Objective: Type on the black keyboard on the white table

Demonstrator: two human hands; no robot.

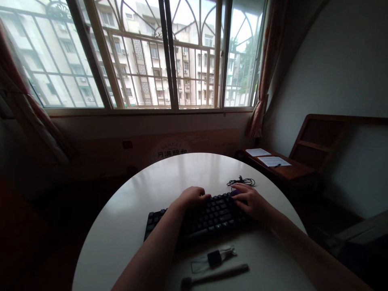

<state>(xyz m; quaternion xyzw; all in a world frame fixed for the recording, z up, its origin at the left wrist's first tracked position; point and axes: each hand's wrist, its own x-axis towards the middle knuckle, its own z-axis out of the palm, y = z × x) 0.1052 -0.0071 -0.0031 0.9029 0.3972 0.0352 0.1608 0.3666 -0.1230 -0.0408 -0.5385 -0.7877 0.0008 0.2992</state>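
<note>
A black keyboard lies on the round white table, at a slight slant. My left hand is at its back edge, fingers curled over that edge and thumb pointing right along the top row. At the keyboard's back right corner is my right hand; between its thumb and fingers shows a small dark purple thing whose kind I cannot make out. Just beyond those fingers lies a coiled black cable. Nearer to me are a wire keycap puller with a black middle and a brush with a dark head.
The round white table has its curved edge on both sides. Beyond it to the right, a wooden bench holds paper sheets and a pen. A barred window with curtains fills the back.
</note>
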